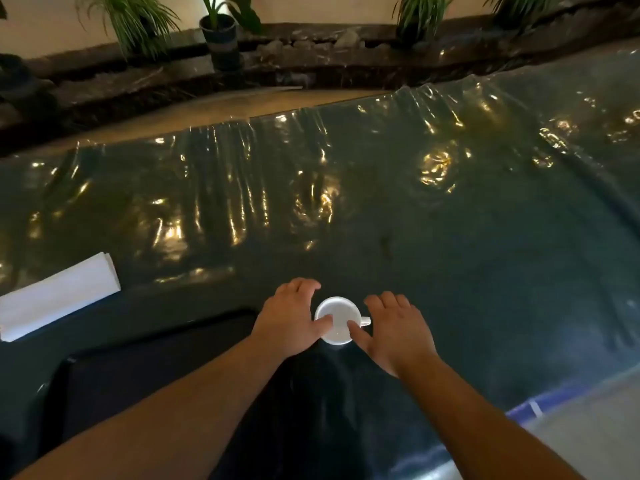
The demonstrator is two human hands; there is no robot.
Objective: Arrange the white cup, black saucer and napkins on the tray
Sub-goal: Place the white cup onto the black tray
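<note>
Flanking the cup (337, 320), both hands, left (289, 317) and right (394, 329), rest thumbs on it, fingers spread, not clamped. The cup step, I'd say. Next: grip, lift toward the tray (156, 368) left of it.

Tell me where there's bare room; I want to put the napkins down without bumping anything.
Crowded: both hands, left hand and right hand, flank the white cup. Free: the tray left of the forearms, and the plastic-covered table beyond the cup. Napkins lie far left.

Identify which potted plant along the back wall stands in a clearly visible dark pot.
The second plant from the left: its dark round pot shows plainly, while the others show mostly leaves.
</note>
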